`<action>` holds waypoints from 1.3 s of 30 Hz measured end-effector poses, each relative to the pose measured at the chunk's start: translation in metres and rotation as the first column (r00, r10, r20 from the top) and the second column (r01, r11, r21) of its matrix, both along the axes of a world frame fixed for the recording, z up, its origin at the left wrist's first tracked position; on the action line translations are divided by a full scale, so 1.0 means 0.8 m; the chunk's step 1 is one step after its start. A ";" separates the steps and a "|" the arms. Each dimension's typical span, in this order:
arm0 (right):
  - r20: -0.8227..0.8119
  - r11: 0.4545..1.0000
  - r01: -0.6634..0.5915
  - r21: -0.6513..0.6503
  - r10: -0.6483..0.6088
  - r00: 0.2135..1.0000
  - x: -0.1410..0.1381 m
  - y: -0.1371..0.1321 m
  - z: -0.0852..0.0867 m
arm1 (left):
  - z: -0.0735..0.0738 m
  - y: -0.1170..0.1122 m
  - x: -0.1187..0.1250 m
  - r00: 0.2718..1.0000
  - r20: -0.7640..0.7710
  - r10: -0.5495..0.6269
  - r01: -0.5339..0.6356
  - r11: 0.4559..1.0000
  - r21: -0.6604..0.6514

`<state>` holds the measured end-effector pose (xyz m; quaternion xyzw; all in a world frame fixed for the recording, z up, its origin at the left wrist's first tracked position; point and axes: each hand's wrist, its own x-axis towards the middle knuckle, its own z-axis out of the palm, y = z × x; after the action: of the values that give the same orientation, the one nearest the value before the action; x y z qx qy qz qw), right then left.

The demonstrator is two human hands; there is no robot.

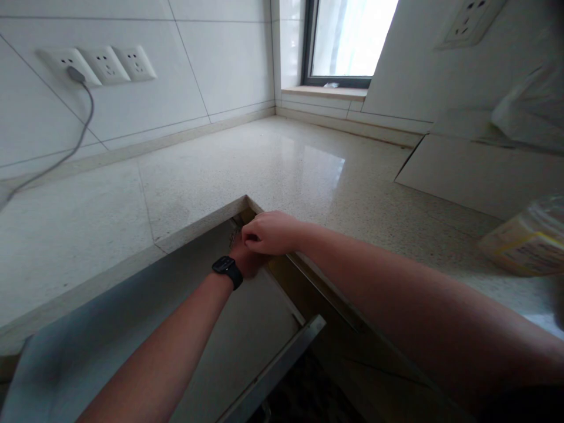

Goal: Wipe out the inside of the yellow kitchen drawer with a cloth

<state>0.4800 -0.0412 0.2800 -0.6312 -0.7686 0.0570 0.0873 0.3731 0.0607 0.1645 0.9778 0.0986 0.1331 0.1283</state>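
Note:
My left hand (250, 258), with a black watch (227, 268) on its wrist, reaches down into the corner below the countertop edge. Its fingers are mostly hidden behind my right hand. Curled closed at the counter's inner corner, my right hand (273, 232) lies just above the left and overlaps it; what its fingers hold, if anything, is hidden. Beside the left hand shows a small metal part (233, 237), too small to name. Under both hands is a pale flat panel (233, 335) that looks like part of a pulled-out drawer, with a metallic front edge (277, 365).
The speckled countertop (273, 158) wraps around the corner. A plastic jar (529, 241) stands at right, near a white board (480, 170) and a clear plastic bag (529, 111). Wall sockets (108, 64) with a plugged-in grey cable (83, 132) are at left. A window (348, 41) is behind.

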 end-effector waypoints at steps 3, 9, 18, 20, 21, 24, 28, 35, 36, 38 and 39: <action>-0.008 1.000 -0.001 0.007 0.001 1.000 0.000 0.000 -0.001 | -0.004 -0.013 -0.014 0.996 -0.057 -0.074 0.082 0.985 0.153; -0.012 1.000 -0.004 -0.014 0.003 1.000 0.000 -0.001 0.002 | 0.002 -0.032 -0.030 0.988 -0.079 -0.130 0.139 0.984 0.115; -0.033 1.000 -0.011 0.016 0.011 0.999 0.002 0.001 -0.004 | 0.014 -0.115 -0.048 0.960 -0.034 -0.278 0.277 0.960 -0.029; -0.039 1.000 -0.010 0.007 0.010 0.999 0.002 0.001 -0.003 | 0.011 -0.134 -0.054 0.950 -0.015 -0.312 0.310 0.949 -0.058; -0.041 1.000 -0.008 0.002 0.008 0.999 0.002 0.001 -0.003 | 0.010 -0.142 -0.056 0.944 -0.011 -0.329 0.327 0.942 -0.068; -0.035 1.000 -0.002 -0.003 0.002 0.999 0.002 0.000 -0.001 | 0.005 -0.154 -0.061 0.936 -0.011 -0.351 0.349 0.934 -0.080; -0.030 1.000 -0.007 0.000 0.007 1.000 0.002 -0.001 -0.001 | 0.003 -0.149 -0.061 0.931 -0.014 -0.365 0.364 0.930 -0.045; -0.029 1.000 -0.010 0.000 0.010 1.000 0.002 -0.002 -0.002 | 0.000 -0.115 -0.056 0.925 -0.033 -0.379 0.380 0.924 0.037; -0.029 1.000 -0.010 0.005 0.011 1.000 0.002 -0.002 -0.003 | -0.001 -0.107 -0.055 0.931 -0.028 -0.363 0.364 0.930 0.044; -0.031 1.000 -0.010 0.009 0.010 0.999 0.001 -0.002 -0.003 | -0.001 -0.089 -0.052 0.947 -0.022 -0.319 0.320 0.946 0.054; -0.030 1.000 -0.011 0.008 0.011 0.999 0.001 -0.002 -0.003 | -0.002 -0.078 -0.050 0.956 -0.023 -0.294 0.294 0.954 0.056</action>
<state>0.4807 -0.0425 0.2780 -0.6257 -0.7709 0.0638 0.1010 0.3331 -0.0015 0.1629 0.9859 -0.0510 0.1084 0.1169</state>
